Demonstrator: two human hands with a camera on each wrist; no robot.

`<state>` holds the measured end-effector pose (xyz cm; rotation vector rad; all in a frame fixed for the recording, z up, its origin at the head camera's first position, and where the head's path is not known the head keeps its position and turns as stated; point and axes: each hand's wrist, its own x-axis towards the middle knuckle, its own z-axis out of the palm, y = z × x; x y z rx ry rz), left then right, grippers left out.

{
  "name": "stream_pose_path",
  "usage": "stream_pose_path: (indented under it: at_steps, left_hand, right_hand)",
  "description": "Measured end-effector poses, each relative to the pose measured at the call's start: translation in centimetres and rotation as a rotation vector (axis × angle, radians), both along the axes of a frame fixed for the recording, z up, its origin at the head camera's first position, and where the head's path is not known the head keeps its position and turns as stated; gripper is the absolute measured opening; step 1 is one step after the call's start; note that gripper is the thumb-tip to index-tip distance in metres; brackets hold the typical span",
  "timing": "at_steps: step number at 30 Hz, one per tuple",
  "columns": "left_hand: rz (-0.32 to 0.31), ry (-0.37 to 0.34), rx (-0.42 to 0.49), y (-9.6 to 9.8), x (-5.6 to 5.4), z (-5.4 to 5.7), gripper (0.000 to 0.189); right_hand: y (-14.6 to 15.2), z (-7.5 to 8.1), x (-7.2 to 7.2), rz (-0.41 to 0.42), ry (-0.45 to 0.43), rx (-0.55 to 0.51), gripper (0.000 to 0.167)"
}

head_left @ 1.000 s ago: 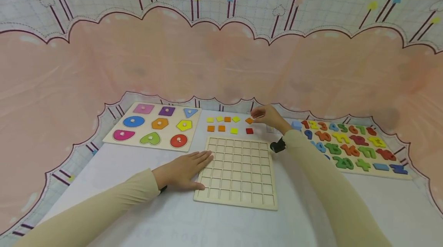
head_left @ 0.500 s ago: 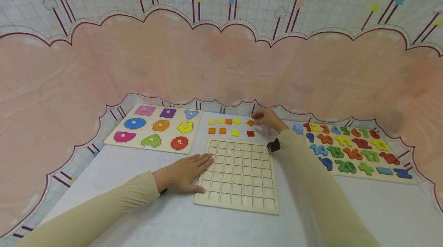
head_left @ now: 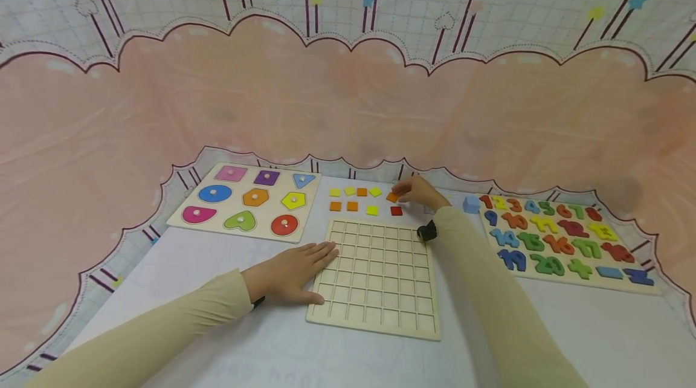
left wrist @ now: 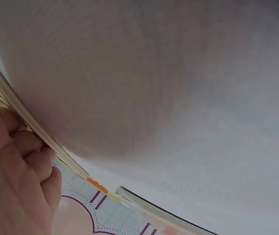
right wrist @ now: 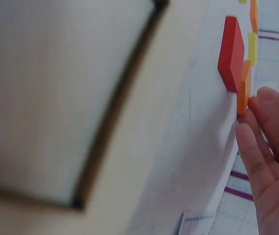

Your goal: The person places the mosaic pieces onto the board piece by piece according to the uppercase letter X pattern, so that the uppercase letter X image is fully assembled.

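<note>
My left hand (head_left: 290, 272) lies spread on the left edge of a pale wooden grid board (head_left: 380, 273), its fingertips and thumb resting on the rim. The left wrist view shows this hand (left wrist: 19, 171) low, beside the board's edge (left wrist: 51, 139). At the back, my right hand (head_left: 415, 190) touches an orange square tile (head_left: 391, 197) with its fingertips. In the right wrist view the fingers (right wrist: 264, 152) are loosely bent at that orange tile (right wrist: 244, 90), not wrapped round it. A red tile (right wrist: 231, 54) lies beside it. Several yellow tiles (head_left: 372, 210) and orange tiles (head_left: 335, 206) lie to the left.
A shape puzzle (head_left: 272, 214) with knobbed pieces lies at the back left. To the right is a number puzzle (head_left: 549, 237), with a light blue block (head_left: 471, 204) by its corner. A patterned cloth (head_left: 348, 98) rises behind the white table (head_left: 244, 352).
My right hand has come down to the orange tile, which has shifted slightly left and nearer to me. The left hand stays on the board. The head view has tilted a little.
</note>
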<state>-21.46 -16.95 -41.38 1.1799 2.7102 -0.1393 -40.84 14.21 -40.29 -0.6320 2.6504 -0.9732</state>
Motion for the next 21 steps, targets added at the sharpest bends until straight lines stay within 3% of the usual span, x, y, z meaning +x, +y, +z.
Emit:
stream_pose_path:
  at_steps: [5, 11, 15, 21]
  left_hand:
    - [0.005, -0.005, 0.005, 0.0, 0.2, 0.2, 0.091]
    - [0.007, -0.005, -0.003, 0.1, 0.2, 0.2, 0.091]
    - [0.014, -0.01, -0.01, 0.1, 0.1, 0.1, 0.091]
    - [0.029, -0.024, -0.014, 0.1, 0.1, 0.1, 0.091]
  right_hand:
    - [-0.5, -0.1, 0.1, 0.03, -0.007, -0.01, 0.036]
    - [-1.0, -0.2, 0.3, -0.112, -0.003, -0.03, 0.037]
    - [-1.4, -0.3, 0.4, -0.15, -0.035, -0.065, 0.035]
    - [-2.1, -0.3, 0.6, -0.097, -0.058, -0.072, 0.034]
